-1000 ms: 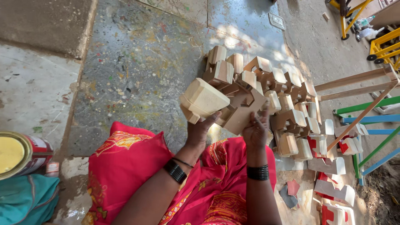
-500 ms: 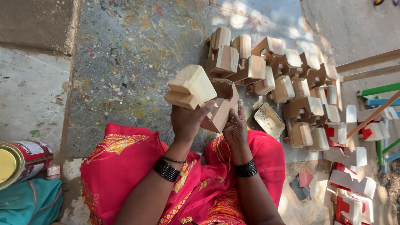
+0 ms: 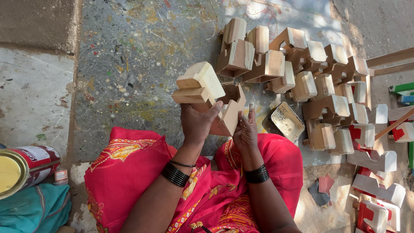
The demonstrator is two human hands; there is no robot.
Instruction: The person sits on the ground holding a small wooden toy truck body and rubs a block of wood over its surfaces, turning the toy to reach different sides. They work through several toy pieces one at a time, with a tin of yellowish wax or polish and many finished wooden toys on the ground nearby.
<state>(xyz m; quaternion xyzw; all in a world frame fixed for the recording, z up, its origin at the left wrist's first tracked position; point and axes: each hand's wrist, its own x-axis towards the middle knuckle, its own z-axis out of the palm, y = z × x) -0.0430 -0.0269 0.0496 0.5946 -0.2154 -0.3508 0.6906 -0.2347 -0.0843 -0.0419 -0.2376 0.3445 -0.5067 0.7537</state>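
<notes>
I hold a bare wooden toy piece (image 3: 206, 94), pale and blocky with a notched end, above my lap. My left hand (image 3: 197, 124) grips it from below on its left side. My right hand (image 3: 246, 131) supports its right lower edge, fingers pressed against the wood. Red patterned cloth (image 3: 129, 168) covers my knees beneath both hands. Black bangles sit on both wrists.
A pile of several similar unpainted wooden pieces (image 3: 297, 69) lies on the paint-spattered floor to the right. A small flat tray (image 3: 287, 121) sits beside it. Red-and-white painted pieces (image 3: 379, 172) lie at the far right. An open tin of yellow paint (image 3: 21, 170) stands at left.
Both hands have drawn the wooden piece away from the pile toward my lap and turned it. The view has shifted so the pile sits further right.
</notes>
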